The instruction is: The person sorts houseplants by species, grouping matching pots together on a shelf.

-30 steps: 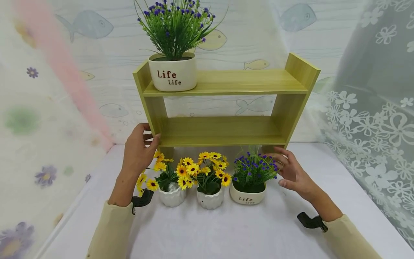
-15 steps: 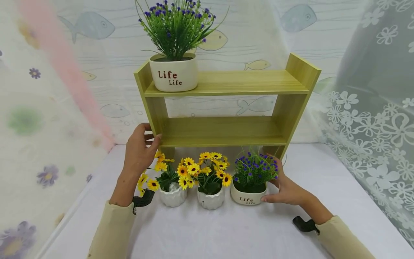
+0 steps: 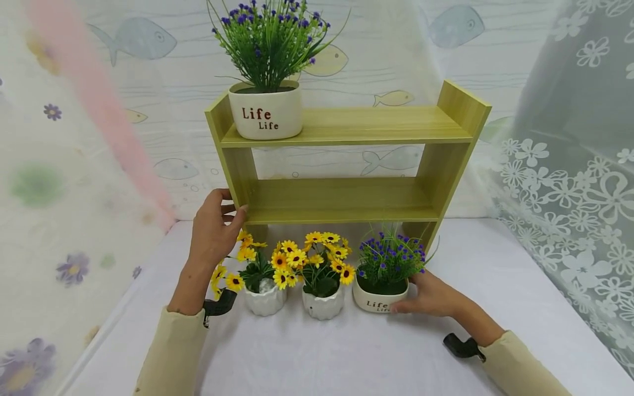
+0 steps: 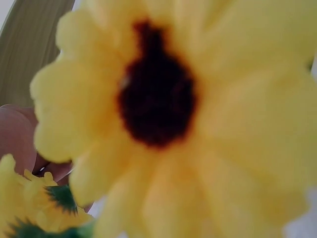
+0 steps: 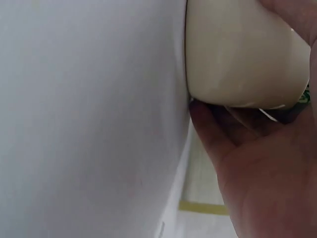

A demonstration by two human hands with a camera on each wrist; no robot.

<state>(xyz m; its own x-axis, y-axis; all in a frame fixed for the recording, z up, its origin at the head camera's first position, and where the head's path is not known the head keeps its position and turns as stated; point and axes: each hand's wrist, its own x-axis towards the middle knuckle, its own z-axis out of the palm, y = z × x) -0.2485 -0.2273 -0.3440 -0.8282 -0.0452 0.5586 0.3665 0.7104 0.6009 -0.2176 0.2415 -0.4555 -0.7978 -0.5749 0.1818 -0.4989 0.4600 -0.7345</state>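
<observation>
Right hand [image 3: 432,296] now grips the lower oval cream pot [image 3: 372,300], seemingly secured; left hand [image 3: 212,233] pinches the olive wooden shelf [image 3: 342,200] by its left edge.

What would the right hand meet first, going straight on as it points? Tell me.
The lower cream pot; the right hand holds it, so contact is immediate. Beyond, the middle yellow-flowered pot seems next, though depth is unclear.

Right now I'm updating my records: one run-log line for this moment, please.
left hand: holds shelf unit side | right hand: grips lower purple-flowered pot, on white cloth | upper purple-flowered pot: on top shelf
</observation>
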